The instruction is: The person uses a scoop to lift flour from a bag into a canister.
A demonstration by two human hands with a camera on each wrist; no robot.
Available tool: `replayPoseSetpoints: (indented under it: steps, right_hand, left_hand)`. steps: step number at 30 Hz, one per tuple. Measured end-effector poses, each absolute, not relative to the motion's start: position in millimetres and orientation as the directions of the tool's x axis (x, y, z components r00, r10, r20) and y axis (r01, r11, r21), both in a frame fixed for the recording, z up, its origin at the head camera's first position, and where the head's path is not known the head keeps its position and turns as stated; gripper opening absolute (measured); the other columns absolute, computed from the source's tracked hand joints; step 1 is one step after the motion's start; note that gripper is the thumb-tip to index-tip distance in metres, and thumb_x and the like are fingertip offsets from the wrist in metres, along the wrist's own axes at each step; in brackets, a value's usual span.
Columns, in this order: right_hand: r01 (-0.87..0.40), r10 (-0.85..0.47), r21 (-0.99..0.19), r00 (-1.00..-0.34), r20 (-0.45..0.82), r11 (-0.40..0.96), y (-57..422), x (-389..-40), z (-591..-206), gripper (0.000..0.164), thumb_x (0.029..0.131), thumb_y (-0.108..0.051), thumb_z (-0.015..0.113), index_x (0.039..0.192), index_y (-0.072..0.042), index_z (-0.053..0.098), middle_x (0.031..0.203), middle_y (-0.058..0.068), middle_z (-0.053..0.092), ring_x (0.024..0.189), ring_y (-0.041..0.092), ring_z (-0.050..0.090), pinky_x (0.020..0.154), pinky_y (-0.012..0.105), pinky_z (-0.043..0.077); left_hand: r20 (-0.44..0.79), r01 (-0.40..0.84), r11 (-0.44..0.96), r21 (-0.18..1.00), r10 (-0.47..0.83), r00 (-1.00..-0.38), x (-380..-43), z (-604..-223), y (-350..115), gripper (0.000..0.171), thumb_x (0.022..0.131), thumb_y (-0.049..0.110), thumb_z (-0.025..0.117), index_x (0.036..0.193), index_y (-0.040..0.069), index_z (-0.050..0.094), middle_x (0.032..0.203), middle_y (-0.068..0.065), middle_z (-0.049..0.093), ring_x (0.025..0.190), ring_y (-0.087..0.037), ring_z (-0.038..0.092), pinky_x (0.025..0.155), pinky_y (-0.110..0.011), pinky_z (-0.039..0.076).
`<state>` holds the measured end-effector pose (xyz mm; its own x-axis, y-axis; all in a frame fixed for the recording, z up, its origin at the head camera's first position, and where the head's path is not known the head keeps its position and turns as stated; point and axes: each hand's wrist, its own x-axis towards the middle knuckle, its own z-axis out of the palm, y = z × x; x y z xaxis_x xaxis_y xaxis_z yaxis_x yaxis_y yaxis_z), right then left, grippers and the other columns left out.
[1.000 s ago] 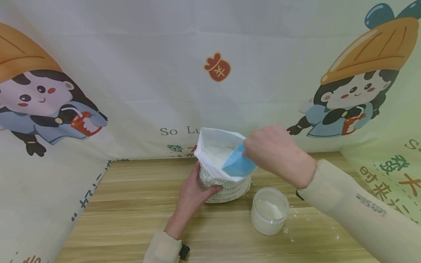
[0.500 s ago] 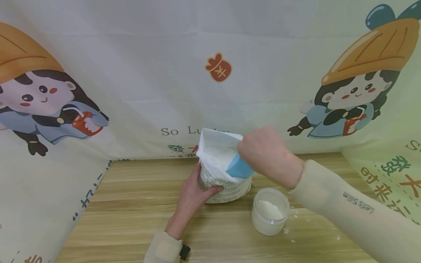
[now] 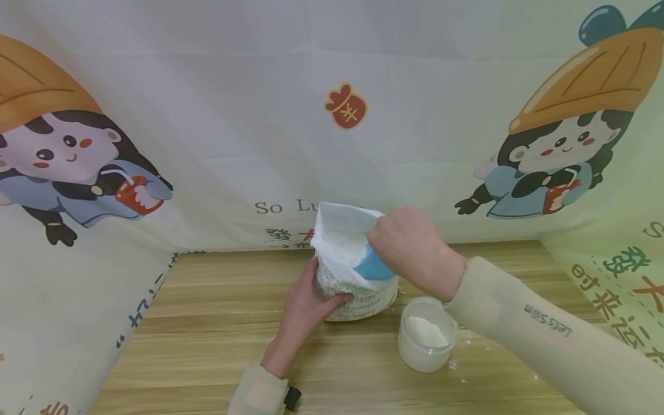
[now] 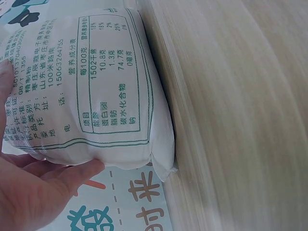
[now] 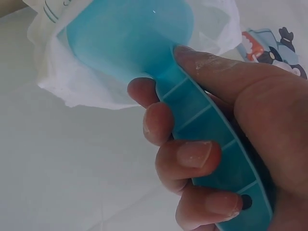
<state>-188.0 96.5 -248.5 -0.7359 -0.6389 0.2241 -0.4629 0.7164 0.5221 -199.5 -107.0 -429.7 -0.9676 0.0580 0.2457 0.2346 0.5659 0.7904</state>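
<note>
A white paper-like flour bag [image 3: 358, 302] with green print stands on the table, its top wide open and white flour [image 3: 344, 245] showing inside. My left hand [image 3: 310, 300] grips its left side, thumb across the front; in the left wrist view the fingers [image 4: 72, 174] lie along the bag's side. In my right hand [image 3: 410, 245] is a blue scoop [image 5: 207, 139], fingers curled round its ribbed handle and thumb along the edge. The scoop's bowl [image 3: 373, 268] dips into the bag's mouth at the right side. How much flour it holds is hidden.
A clear round jar [image 3: 425, 346] partly filled with white powder stands right of the bag, below my right forearm. White specks lie on the wooden table [image 3: 207, 323] beside it. A printed cloth [image 3: 249, 115] rises behind and at both sides.
My right hand has moved left and slightly down over the bag's mouth, taking the scoop with it. My left hand and the bag stay in place.
</note>
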Motion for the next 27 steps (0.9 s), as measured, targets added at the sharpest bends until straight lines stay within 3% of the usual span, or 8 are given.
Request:
replayPoseSetpoints:
  steps: [8, 21, 27]
  right_hand:
    - [-0.462, -0.649, 0.519, -0.713, 0.266, 0.720, 98, -193, -257, 0.038, 0.084, 0.000, 0.072, 0.057, -0.016, 0.052, 0.054, -0.004, 0.047, 0.049, 0.013, 0.032, 0.041, 0.030, 0.045]
    - [-0.489, -0.677, 0.491, -0.649, 0.348, 0.721, 103, -201, -277, 0.047, 0.078, 0.006, 0.070, 0.052, -0.019, 0.039, 0.053, -0.005, 0.031, 0.051, 0.012, 0.023, 0.038, 0.028, 0.035]
    - [-0.510, -0.696, 0.482, -0.607, 0.385, 0.712, 106, -203, -285, 0.045, 0.081, 0.004, 0.073, 0.053, -0.018, 0.045, 0.054, -0.003, 0.035, 0.052, 0.012, 0.023, 0.038, 0.028, 0.033]
  left_hand:
    - [0.251, 0.240, 0.561, 0.793, 0.060, -0.966, -200, -430, -107, 0.108, 0.075, 0.046, 0.092, 0.161, 0.017, 0.035, 0.158, -0.012, 0.047, 0.143, -0.039, 0.045, 0.114, -0.061, 0.038]
    - [0.266, 0.255, 0.563, 0.786, 0.065, -0.962, -200, -431, -107, 0.103, 0.076, 0.047, 0.091, 0.159, 0.017, 0.038, 0.154, -0.011, 0.052, 0.140, -0.036, 0.048, 0.113, -0.058, 0.042]
    - [0.268, 0.259, 0.561, 0.786, 0.068, -0.961, -200, -431, -107, 0.103, 0.075, 0.048, 0.091, 0.158, 0.016, 0.038, 0.153, -0.012, 0.053, 0.140, -0.037, 0.049, 0.112, -0.060, 0.042]
